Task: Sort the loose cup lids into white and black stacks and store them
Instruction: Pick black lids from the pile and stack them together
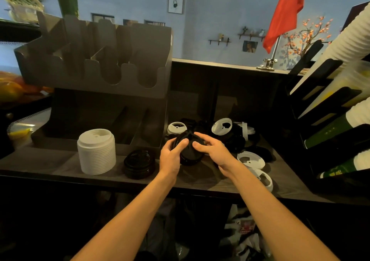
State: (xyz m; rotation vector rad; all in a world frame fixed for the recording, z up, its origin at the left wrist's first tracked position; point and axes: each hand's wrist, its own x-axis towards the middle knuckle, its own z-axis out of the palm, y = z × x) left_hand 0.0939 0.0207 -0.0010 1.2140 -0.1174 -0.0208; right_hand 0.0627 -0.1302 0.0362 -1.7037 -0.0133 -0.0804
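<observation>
Both of my hands grip a small stack of black lids (190, 154) held just above the dark counter (50, 166). My left hand (172, 154) wraps its left side, and my right hand (212, 152) presses on its top and right side. A tall stack of white lids (96, 152) stands to the left, with a short stack of black lids (139, 164) beside it. Loose white lids (251, 159) and loose black lids (236, 140) lie mixed behind and to the right of my hands.
A grey lid-and-cup organiser (96, 76) with open slots stands at the back left of the counter. Black racks holding sleeves of white and green cups (330, 132) lean in from the right. A flag stand (268, 64) sits on the raised ledge behind.
</observation>
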